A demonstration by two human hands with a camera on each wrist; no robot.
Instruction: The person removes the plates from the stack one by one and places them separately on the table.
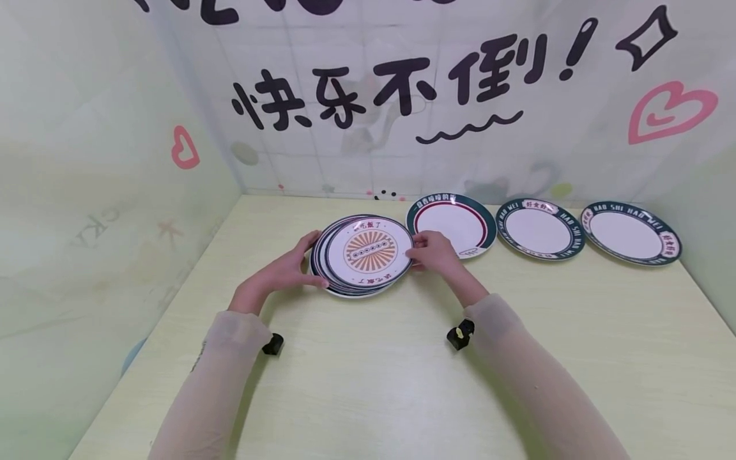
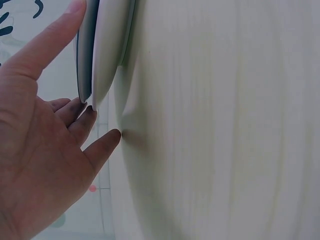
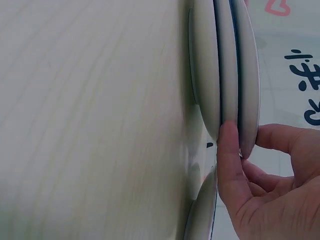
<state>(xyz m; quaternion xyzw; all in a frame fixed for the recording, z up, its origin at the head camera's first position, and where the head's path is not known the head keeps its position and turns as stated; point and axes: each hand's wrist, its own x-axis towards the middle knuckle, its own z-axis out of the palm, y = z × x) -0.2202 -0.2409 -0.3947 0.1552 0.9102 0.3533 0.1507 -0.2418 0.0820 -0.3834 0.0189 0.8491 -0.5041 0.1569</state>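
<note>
A stack of several plates [image 1: 333,289] sits on the table. Uppermost is a white plate with an orange sunburst [image 1: 370,252], shifted slightly right of those below. At the stack's left side, my left hand [image 1: 287,268] spreads thumb and fingers along the rims; in the left wrist view the thumb [image 2: 50,42] touches a rim, and the fingertips meet the edges. My right hand [image 1: 432,252] pinches the sunburst plate's right edge. The right wrist view shows the fingers [image 3: 232,170] of that hand at the rim, with plate edges [image 3: 229,75] layered beside them.
Right of the stack, close to my right hand, lies a plate with a green rim and red ring [image 1: 451,223]. Two green-rimmed plates, one in the middle [image 1: 540,231] and one at far right [image 1: 627,235], continue the row along the printed back wall [image 1: 345,160].
</note>
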